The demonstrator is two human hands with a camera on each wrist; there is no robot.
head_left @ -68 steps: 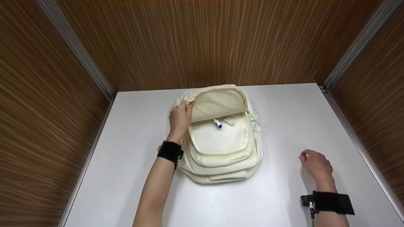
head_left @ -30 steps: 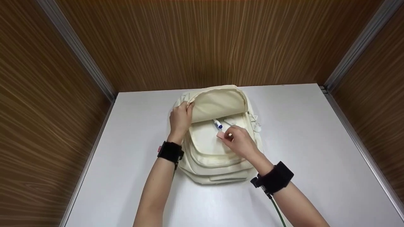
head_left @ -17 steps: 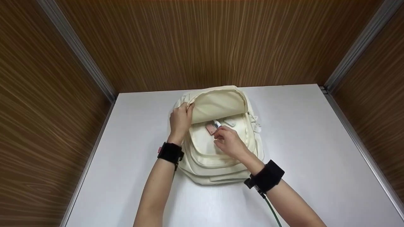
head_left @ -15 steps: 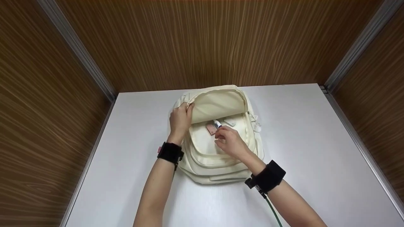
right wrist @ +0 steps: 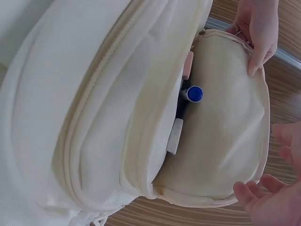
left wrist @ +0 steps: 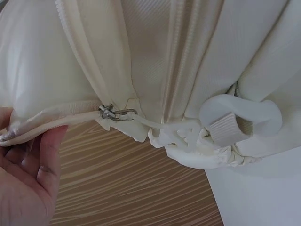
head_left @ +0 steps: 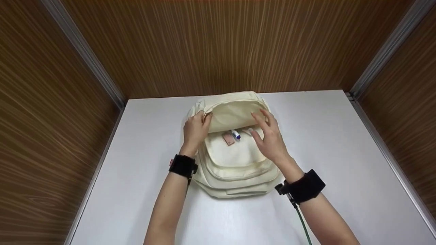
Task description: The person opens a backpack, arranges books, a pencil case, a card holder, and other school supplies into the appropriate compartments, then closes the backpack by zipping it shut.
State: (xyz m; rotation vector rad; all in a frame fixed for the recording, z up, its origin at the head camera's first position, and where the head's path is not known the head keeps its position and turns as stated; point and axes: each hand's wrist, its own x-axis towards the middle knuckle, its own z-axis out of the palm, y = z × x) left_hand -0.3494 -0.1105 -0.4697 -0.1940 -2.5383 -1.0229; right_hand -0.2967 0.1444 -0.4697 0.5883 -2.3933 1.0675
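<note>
Wood-grain walls close in a pale surface, and your cream backpack lies at the centre of the frame, its top pocket gaping. Your left hand pinches the flap's left edge, fingers clamped on the fabric. Your right hand rests at the flap's right side, fingers spread apart and nearly straight. Inside the opening, between your hands, sit a pink eraser, a blue-capped pen and a white piece, just beside one another
</note>
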